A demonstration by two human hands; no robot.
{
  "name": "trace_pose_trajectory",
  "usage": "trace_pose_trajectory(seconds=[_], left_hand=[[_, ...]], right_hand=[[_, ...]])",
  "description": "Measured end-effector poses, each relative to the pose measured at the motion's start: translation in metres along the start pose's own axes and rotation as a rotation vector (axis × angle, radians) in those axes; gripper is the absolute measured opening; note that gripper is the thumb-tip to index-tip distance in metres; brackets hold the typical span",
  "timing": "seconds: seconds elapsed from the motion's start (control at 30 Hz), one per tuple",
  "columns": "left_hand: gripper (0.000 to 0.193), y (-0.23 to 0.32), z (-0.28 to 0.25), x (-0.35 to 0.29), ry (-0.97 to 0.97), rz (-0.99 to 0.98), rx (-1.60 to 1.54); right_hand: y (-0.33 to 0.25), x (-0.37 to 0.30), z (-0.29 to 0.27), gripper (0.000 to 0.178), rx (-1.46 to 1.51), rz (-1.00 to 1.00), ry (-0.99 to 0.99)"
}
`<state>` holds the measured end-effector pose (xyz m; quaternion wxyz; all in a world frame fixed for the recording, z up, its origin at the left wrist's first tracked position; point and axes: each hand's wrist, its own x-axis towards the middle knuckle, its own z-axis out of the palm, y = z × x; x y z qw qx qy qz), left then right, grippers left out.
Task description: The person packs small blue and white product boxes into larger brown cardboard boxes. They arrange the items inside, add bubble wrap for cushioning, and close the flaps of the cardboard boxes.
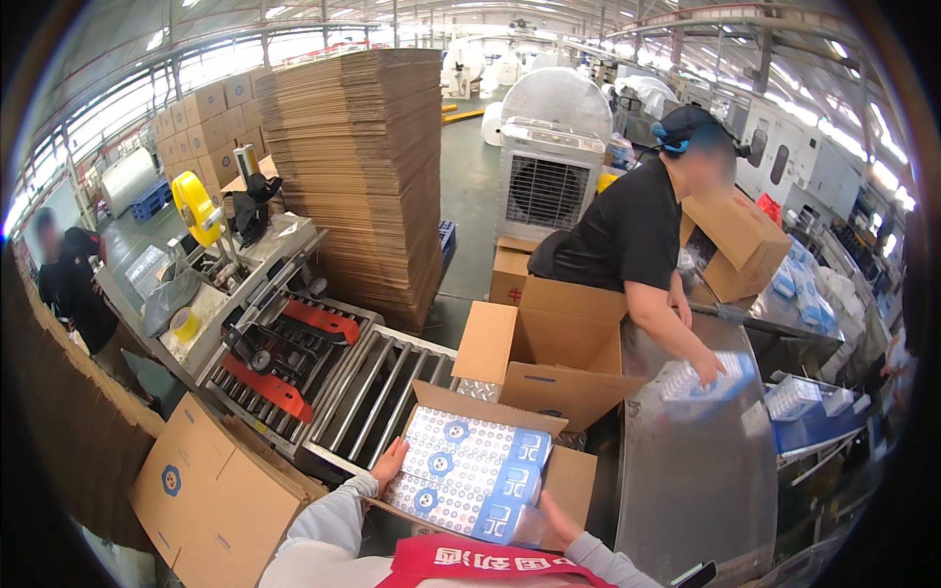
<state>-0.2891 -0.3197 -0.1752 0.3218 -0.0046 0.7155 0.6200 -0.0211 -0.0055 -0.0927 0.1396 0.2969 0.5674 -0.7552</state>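
In front of me is an open cardboard box, filled with white-and-blue printed plastic-wrapped packs lying in rows. My left hand is closed over the box's left edge, beside the packs. On the other side, my right hand has its fingers stretched out along the right end of the packs, near a raised brown flap. Clear wrap shows at the packs' lower right corner. The undersides of both hands are hidden.
A roller conveyor with a taping machine lies left. Flattened cartons lean below it; a tall cardboard stack stands behind. Ahead is an open carton. At right, a co-worker handles a pack over a metal table.
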Motion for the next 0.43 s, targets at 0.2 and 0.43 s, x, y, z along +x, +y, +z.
trace_pose_trajectory(seconds=[0.2,0.43], left_hand=[[0.079,-0.012,-0.020,0.021,-0.070,0.005,0.056],[0.083,0.022,-0.034,0.002,-0.019,-0.010,0.202]], right_hand=[[-0.039,-0.011,0.094,0.068,0.371,0.183,0.052],[-0.007,-0.034,0.082,0.064,0.285,-0.023,-0.034]])
